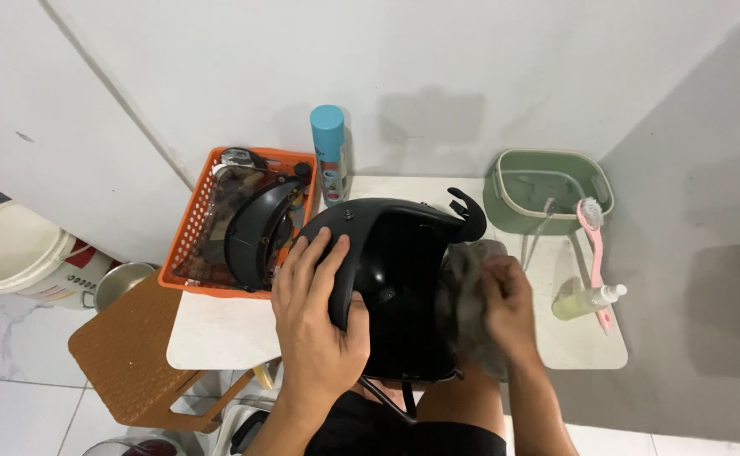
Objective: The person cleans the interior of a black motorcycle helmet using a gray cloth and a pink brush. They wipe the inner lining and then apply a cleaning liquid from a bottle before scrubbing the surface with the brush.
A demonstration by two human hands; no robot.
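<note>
Head view: black helmet [395, 287] at front edge of white worktop [218, 333], middle. Left hand [315, 317] flat on shell, fingers spread, steadying it. Right hand [509, 308] bunched round grey rag [463, 304], pressed against helmet's right side. Orange basket [186, 232] at back left corner, spray can [330, 152] beside it, green tub [547, 190] back right, pink brush [593, 241] leaning there.

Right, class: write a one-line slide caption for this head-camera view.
Left hand steadies a black helmet while right hand presses a grey cloth against it.
</note>
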